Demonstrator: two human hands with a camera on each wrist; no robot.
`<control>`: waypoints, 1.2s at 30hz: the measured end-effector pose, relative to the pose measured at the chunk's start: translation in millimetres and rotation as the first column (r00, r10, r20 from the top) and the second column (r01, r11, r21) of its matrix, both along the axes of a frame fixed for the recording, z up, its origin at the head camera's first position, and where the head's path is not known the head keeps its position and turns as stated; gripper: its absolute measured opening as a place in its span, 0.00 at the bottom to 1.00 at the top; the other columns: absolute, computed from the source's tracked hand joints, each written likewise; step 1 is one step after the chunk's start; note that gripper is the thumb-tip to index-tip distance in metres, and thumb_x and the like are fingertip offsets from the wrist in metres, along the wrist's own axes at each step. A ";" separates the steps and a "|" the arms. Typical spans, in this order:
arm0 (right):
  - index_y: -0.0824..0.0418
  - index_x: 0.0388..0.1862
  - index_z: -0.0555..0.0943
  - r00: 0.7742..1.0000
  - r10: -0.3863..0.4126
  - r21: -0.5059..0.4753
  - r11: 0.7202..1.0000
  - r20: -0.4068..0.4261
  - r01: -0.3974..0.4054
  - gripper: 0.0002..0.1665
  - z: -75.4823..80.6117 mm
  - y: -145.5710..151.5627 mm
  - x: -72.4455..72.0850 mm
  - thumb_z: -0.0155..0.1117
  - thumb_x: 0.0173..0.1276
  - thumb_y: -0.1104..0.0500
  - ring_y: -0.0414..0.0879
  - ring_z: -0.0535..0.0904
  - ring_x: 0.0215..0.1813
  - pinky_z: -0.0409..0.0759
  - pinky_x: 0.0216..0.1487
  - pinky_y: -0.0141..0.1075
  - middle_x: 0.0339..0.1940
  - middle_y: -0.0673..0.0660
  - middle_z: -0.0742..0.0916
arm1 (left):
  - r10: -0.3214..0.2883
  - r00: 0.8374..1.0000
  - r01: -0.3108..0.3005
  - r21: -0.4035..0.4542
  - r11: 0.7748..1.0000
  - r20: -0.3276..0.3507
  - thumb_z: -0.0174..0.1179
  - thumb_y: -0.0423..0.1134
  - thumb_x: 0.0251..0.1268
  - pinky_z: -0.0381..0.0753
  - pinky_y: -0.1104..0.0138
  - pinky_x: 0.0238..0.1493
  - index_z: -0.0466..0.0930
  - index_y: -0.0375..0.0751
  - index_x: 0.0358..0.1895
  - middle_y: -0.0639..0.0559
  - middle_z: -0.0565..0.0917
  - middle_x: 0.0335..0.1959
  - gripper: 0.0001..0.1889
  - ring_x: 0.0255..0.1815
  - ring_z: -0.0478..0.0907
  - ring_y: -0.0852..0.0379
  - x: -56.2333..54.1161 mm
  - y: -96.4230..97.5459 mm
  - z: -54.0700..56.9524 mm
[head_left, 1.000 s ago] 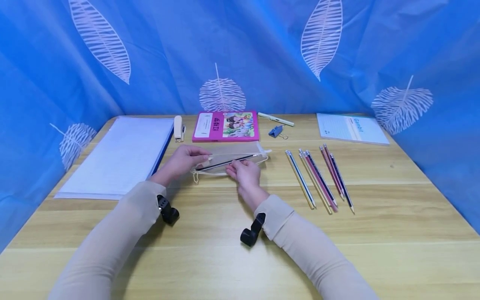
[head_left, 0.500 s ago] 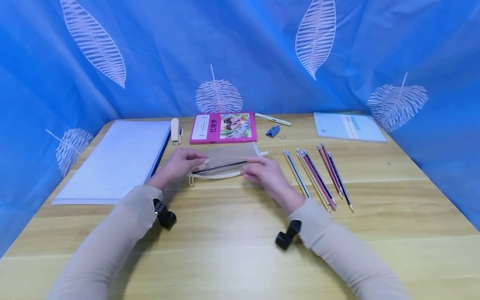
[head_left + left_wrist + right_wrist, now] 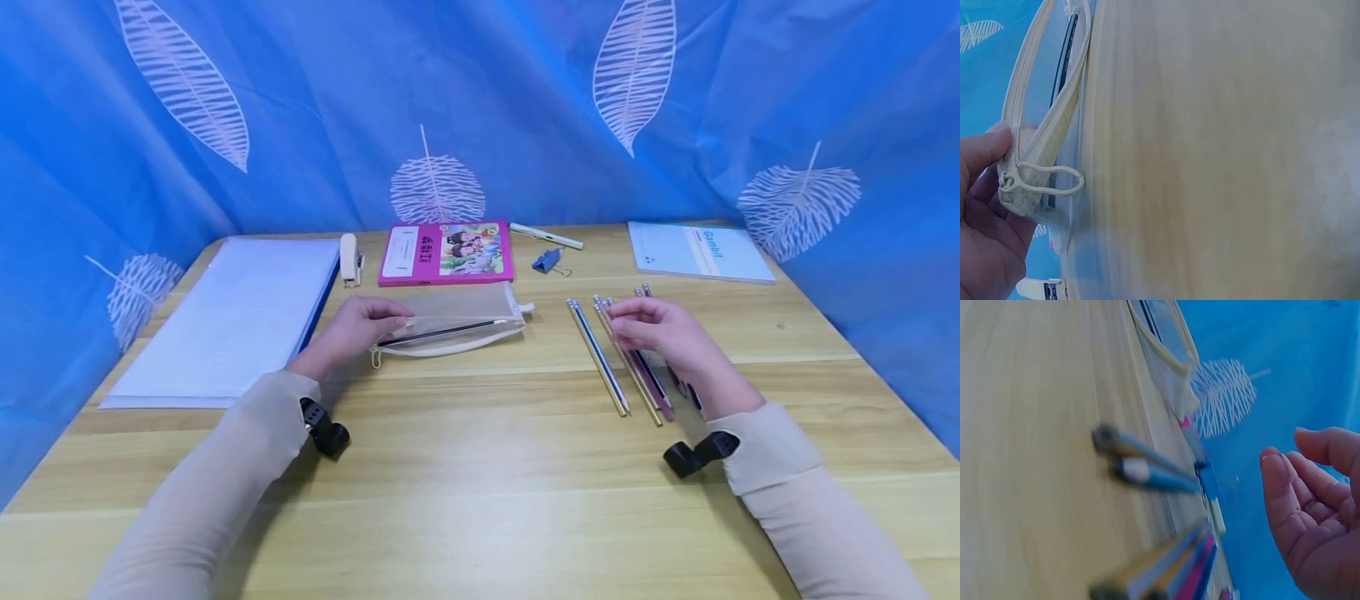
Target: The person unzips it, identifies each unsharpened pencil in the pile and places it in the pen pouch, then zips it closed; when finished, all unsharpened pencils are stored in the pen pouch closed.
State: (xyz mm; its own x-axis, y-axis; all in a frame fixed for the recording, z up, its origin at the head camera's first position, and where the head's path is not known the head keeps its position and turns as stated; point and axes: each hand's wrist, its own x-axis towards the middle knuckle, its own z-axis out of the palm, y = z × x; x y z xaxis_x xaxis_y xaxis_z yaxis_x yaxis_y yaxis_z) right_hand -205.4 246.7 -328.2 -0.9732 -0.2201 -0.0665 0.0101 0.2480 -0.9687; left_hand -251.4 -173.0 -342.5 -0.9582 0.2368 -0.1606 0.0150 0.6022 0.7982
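My left hand (image 3: 360, 325) pinches the left end of a translucent zip pencil pouch (image 3: 465, 302), whose zip gapes. Inside the pouch lies a dark striped pencil (image 3: 442, 333). A looped zip pull (image 3: 1054, 178) dangles by the left fingers in the left wrist view. Over the loose pencils (image 3: 633, 367) on the right hovers my right hand (image 3: 667, 342), its fingers loosely bent and nothing between them. Thumb and fingertips stand apart in the right wrist view. That hand hides part of the rightmost pencils. A pair of pencils (image 3: 598, 357) lies just left of them.
Behind the pouch are a pink book (image 3: 446, 254), a cream stapler (image 3: 350, 260), a pale pen (image 3: 546, 236) and a blue binder clip (image 3: 550, 260). White paper sheets (image 3: 225, 325) lie at the left. A notebook (image 3: 697, 252) rests at the back right.
My right hand has left the pouch and moved right, over the loose pencils. The left hand keeps its grip on the pouch, with the pencil still inside.
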 end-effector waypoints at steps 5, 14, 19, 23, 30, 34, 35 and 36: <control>0.77 0.56 0.68 1.000 0.030 0.114 0.993 -0.009 -0.028 0.25 -5.9 19.4 5.8 0.59 0.66 0.62 0.36 0.80 0.37 0.80 0.41 0.31 0.35 0.50 0.84 | 0.004 1.000 -0.004 0.000 1.000 -0.003 0.55 0.40 0.67 0.76 0.65 0.40 0.81 0.43 0.49 0.45 0.81 0.48 0.12 0.42 0.75 0.52 -0.4 -1.9 -0.6; 0.72 0.56 0.73 0.997 0.071 0.382 0.922 -0.003 -0.065 0.24 -14.5 32.8 10.9 0.61 0.64 0.60 0.34 0.78 0.36 0.77 0.38 0.28 0.39 0.58 0.83 | 0.013 1.000 -0.013 -0.003 1.000 0.005 0.54 0.41 0.67 0.75 0.65 0.41 0.81 0.44 0.49 0.46 0.80 0.48 0.12 0.43 0.75 0.52 1.3 -2.5 1.0; 0.69 0.54 0.76 0.996 0.089 0.506 0.860 -0.018 -0.068 0.22 -14.7 32.5 10.4 0.63 0.63 0.58 0.38 0.77 0.36 0.75 0.37 0.29 0.39 0.58 0.84 | 0.016 1.000 -0.016 -0.003 1.000 0.007 0.54 0.40 0.67 0.75 0.65 0.40 0.81 0.44 0.49 0.46 0.81 0.48 0.12 0.43 0.75 0.52 1.9 -3.2 0.8; 0.69 0.52 0.77 0.995 0.082 0.576 0.817 -0.052 -0.037 0.21 -13.7 33.1 9.4 0.65 0.61 0.60 0.42 0.76 0.36 0.74 0.36 0.30 0.35 0.57 0.83 | 0.015 1.000 -0.015 0.000 1.000 0.006 0.54 0.41 0.67 0.75 0.65 0.41 0.81 0.44 0.49 0.46 0.80 0.48 0.12 0.43 0.74 0.52 1.7 -3.1 -0.1; 0.68 0.52 0.78 0.990 0.118 0.667 0.745 -0.076 -0.038 0.23 -13.4 29.5 3.8 0.66 0.59 0.59 0.44 0.74 0.32 0.72 0.35 0.36 0.31 0.54 0.83 | 0.023 1.000 -0.023 -0.004 1.000 0.015 0.54 0.41 0.67 0.74 0.66 0.40 0.81 0.43 0.49 0.46 0.81 0.48 0.12 0.42 0.74 0.51 0.5 -3.0 -1.9; 0.66 0.53 0.79 0.991 0.123 0.701 0.712 -0.047 -0.055 0.21 -10.3 23.9 -0.5 0.64 0.61 0.58 0.44 0.77 0.33 0.75 0.34 0.36 0.39 0.63 0.84 | 0.020 1.000 -0.020 -0.001 1.000 0.011 0.54 0.41 0.67 0.74 0.66 0.40 0.81 0.43 0.49 0.45 0.81 0.48 0.12 0.42 0.74 0.51 -0.1 -3.3 -2.4; 0.66 0.53 0.79 0.992 0.121 0.704 0.707 -0.033 -0.063 0.21 -9.7 22.9 -1.6 0.63 0.62 0.59 0.44 0.79 0.33 0.76 0.34 0.36 0.41 0.65 0.84 | 0.019 1.000 -0.019 0.001 1.000 0.009 0.54 0.41 0.67 0.74 0.66 0.40 0.81 0.43 0.49 0.45 0.81 0.48 0.12 0.42 0.74 0.51 0.0 -3.3 -2.5; 0.66 0.53 0.79 0.993 0.116 0.706 0.705 -0.018 -0.069 0.21 -9.0 21.9 -2.5 0.62 0.63 0.59 0.43 0.79 0.32 0.76 0.34 0.36 0.43 0.66 0.84 | 0.019 1.000 -0.019 0.005 1.000 0.008 0.54 0.41 0.67 0.75 0.65 0.40 0.81 0.43 0.49 0.45 0.81 0.48 0.12 0.42 0.74 0.51 0.0 -3.3 -2.7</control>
